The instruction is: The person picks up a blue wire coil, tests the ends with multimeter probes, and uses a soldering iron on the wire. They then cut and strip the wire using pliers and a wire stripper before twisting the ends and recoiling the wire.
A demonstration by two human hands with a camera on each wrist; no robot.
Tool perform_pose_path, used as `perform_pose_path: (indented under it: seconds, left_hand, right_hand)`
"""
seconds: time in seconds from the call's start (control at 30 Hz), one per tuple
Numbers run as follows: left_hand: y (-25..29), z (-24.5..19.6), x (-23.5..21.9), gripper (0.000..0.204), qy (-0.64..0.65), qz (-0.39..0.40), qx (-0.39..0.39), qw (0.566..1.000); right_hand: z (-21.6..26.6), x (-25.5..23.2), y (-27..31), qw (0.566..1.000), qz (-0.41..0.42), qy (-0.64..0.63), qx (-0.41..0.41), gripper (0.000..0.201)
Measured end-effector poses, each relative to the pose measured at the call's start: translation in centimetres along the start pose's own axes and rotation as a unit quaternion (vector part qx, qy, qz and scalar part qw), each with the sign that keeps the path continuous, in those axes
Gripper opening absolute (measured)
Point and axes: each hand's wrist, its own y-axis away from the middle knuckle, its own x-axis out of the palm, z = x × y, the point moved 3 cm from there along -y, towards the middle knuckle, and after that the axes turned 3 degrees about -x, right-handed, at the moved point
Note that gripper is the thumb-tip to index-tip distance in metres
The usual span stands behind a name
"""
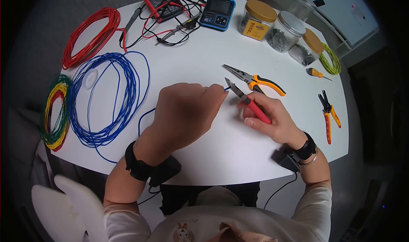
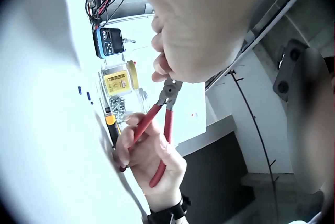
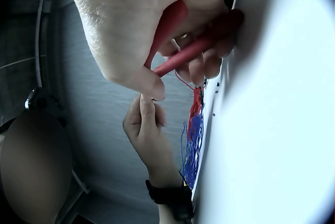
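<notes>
Blue wire [image 1: 226,88] sticks out a short way from the fingertips of my left hand [image 1: 183,110], which pinches it. Its tip lies at the blades of red-handled diagonal cutters [image 1: 257,111]. My right hand [image 1: 275,118] holds these cutters by the handles, fingers and thumb around them. In the left wrist view the cutter handles [image 2: 145,122] stand spread apart, and my left hand [image 2: 196,30] hides the blade tips. A few short blue wire pieces [image 2: 80,90] lie on the table. More blue wire [image 1: 140,125] runs under my left hand toward the large blue coil [image 1: 97,138].
Long-nose pliers [image 1: 272,86] lie just beyond the cutters. At right are wire strippers [image 1: 327,123] and a screwdriver [image 1: 315,73]. Jars [image 1: 260,12] of small parts, a blue tester [image 1: 218,12] and a red multimeter [image 1: 149,3] stand at the back. A red wire coil [image 1: 72,44] lies left.
</notes>
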Motion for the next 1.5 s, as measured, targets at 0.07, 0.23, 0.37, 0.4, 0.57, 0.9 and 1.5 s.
perform_pose_path:
  seconds: [0.07, 0.23, 0.37, 0.4, 0.57, 0.9, 1.5]
  left_hand:
    - [0.0, -0.2, -0.2, 0.008, -0.047, 0.000, 0.018, 0.999]
    - [0.3, -0.4, -0.4, 0.009, -0.050, -0.043, 0.046, 0.997]
    - [0.0, 0.2, 0.2, 0.009, 0.013, -0.037, 0.017, 0.999]
    - [-0.2, 0.5, 0.0, 0.013, 0.120, 0.012, -0.054, 0.991]
    - [-0.2, 1.8, 0.7, 0.035, 0.433, 0.226, -0.196, 0.850]
    - [-0.1, 0.3, 0.4, 0.012, 0.087, 0.021, -0.044, 0.995]
    - [-0.3, 1.4, 0.4, 0.033, 0.403, 0.189, -0.211, 0.870]
  right_hand:
    - [0.0, 0.0, 0.0, 1.000, 0.007, -0.001, 0.008, 0.030]
    - [0.5, 0.1, 0.1, 0.999, 0.033, 0.009, 0.016, 0.024]
    - [0.6, 0.0, 0.2, 1.000, 0.004, 0.019, 0.002, 0.021]
    - [0.6, -0.1, 0.2, 1.000, 0.000, 0.020, 0.010, 0.021]
    - [0.6, 0.1, 0.1, 0.999, -0.002, 0.034, 0.034, 0.022]
    - [-0.1, -0.2, 0.0, 1.000, 0.011, 0.000, 0.006, 0.028]
    - [0.1, 0.4, 0.0, 0.999, -0.012, 0.028, 0.030, 0.023]
